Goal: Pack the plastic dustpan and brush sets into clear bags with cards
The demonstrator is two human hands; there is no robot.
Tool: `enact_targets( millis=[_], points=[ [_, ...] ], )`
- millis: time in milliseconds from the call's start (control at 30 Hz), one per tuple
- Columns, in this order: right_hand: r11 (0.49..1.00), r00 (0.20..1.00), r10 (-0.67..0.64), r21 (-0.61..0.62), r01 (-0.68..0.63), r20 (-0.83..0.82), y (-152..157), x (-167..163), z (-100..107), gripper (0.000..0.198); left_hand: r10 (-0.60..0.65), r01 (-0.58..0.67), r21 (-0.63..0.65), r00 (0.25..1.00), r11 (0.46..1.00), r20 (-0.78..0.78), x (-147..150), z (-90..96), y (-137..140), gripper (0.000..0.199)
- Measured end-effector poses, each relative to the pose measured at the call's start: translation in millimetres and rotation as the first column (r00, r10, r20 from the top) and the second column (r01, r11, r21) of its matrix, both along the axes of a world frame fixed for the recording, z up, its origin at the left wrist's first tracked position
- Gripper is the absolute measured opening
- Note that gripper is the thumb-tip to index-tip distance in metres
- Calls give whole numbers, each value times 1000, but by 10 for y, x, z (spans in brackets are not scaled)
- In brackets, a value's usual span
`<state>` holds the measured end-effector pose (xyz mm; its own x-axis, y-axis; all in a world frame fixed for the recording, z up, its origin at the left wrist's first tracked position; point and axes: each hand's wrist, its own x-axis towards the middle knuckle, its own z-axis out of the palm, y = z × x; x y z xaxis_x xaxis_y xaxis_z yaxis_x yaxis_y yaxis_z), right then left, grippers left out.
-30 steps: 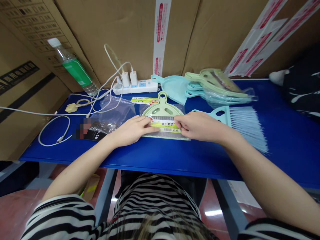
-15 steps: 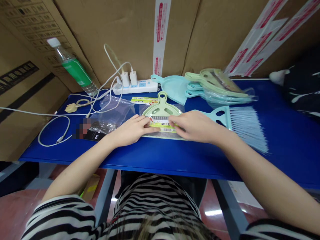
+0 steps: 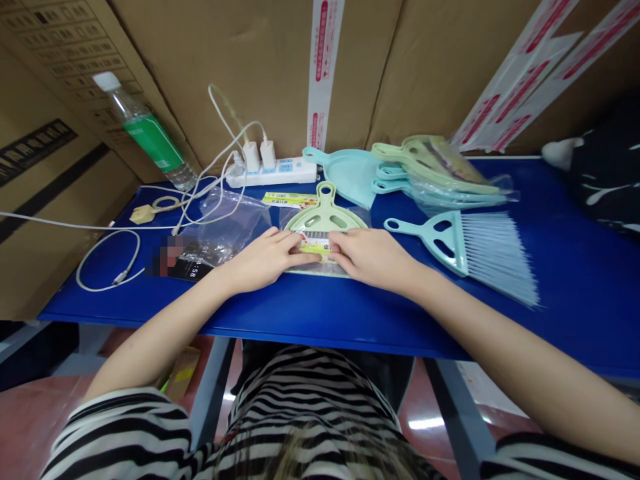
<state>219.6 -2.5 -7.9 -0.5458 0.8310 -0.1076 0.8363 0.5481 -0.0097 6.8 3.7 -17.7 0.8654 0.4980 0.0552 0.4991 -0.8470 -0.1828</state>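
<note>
A pale green dustpan [image 3: 325,219] with a brush nested in it lies in a clear bag before me. A yellow and white label card [image 3: 316,245] crosses the grey bristles. My left hand [image 3: 265,260] holds the bagged set at its left side, thumb stretched along the card. My right hand [image 3: 373,259] has its fingers curled onto the right part of the card, covering it. The two thumbs are close together. To the right of my right hand lies a light blue hand brush [image 3: 443,243], handle pointing left, touched by neither hand.
A blue dustpan [image 3: 350,175] and bagged sets [image 3: 440,170] lie at the back. Another label [image 3: 289,200] is behind my left hand. Leftward are an empty clear bag [image 3: 233,217], a phone [image 3: 193,263], cables, a power strip [image 3: 280,172] and a bottle [image 3: 153,141]. Cardboard [image 3: 250,60] walls the back.
My right hand has slid left along the card, closer to my left hand. The blue brush's handle, partly covered before, now shows fully. My left hand stays in place.
</note>
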Motion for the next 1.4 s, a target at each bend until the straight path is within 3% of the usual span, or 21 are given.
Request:
enact_targets(
  millis=[533,1233,1400],
  points=[
    [984,984,-155,-77,161,87,48,289,156,5,44,-36,-67,992,997,117,-120,102,61,36],
    [979,986,-162,-119,167,47,26,309,154,7,219,-184,-180,955,966,202,-196,180,72,25],
    [978,985,-167,-115,171,45,27,302,146,7,290,-236,-240,931,942,222,-175,157,83,30]
  ],
)
